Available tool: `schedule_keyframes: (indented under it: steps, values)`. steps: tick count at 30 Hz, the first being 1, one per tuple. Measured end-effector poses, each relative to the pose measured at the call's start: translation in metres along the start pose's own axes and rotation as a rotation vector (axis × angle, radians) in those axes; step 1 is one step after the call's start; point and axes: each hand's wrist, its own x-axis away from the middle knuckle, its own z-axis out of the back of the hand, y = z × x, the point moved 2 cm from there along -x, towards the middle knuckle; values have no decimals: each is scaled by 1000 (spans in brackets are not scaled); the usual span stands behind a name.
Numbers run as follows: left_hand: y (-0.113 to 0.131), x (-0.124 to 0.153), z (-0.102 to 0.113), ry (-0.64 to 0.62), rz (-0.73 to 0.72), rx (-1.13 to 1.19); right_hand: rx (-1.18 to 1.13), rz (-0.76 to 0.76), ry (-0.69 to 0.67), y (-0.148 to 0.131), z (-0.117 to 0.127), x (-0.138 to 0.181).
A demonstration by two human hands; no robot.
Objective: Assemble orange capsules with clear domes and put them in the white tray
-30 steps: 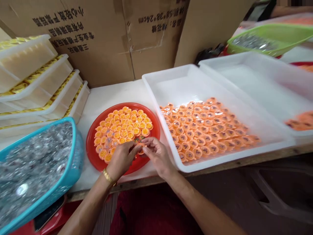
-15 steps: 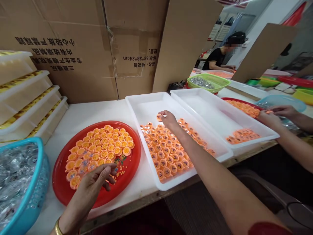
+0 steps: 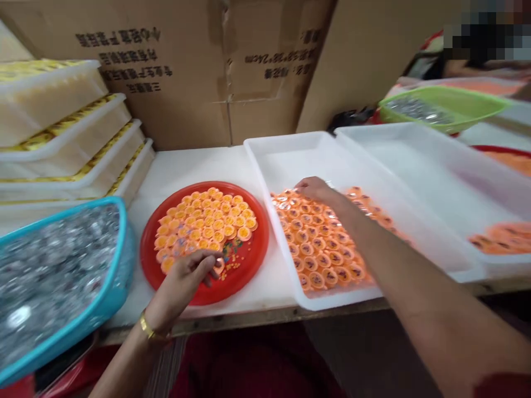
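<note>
My left grip (image 3: 185,278) pinches an orange piece (image 3: 219,267) over the red plate (image 3: 254,260); my right grip (image 3: 317,189) lies at the far edge of the printed pieces (image 3: 317,243) in the white tray (image 3: 290,155), whether pinching one I cannot tell.

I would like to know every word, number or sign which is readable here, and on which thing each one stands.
"小心轻放": cardboard panel, left part, upside down.
"内有玻璃制品": same panel, just below in the picture, upside down.
"58*38*24cm": same panel, right part, upside down, slightly blurred.
The panel's other Chinese lines: too blurred to read surely.
Orange pieces in the white tray: prints too small to read.
</note>
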Motion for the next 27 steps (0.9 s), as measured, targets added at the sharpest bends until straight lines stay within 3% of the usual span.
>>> schedule_keyframes:
  steps: [5, 7, 9, 10, 12, 15, 17, 20, 27]
  values:
    - [-9, -3, 34, 189, -44, -71, 133, -30, 81, -23, 20, 13]
    - [-15, -2, 43, 253, -81, -215, 130, 23, 167, -42, 28, 41]
    - [-19, 0, 44, 257, -149, -388, 37, 223, 266, -68, 23, 87]
    - [-21, 2, 41, 237, -188, -469, -58, 377, 269, -82, 12, 114]
    - [-26, 3, 36, 198, -242, -606, -191, 585, 129, -107, -24, 165]
    - [-31, 3, 38, 278, -272, -758, -123, 679, -1, -129, -89, 213]
    - [-34, 0, 46, 374, -284, -827, -2, 625, 5, -135, -120, 220]
    - [-36, -10, 57, 438, -277, -905, 87, 581, 42, -139, -137, 213]
    - [-33, -34, 45, 243, -308, -1153, 57, 650, 84, -137, -137, 208]
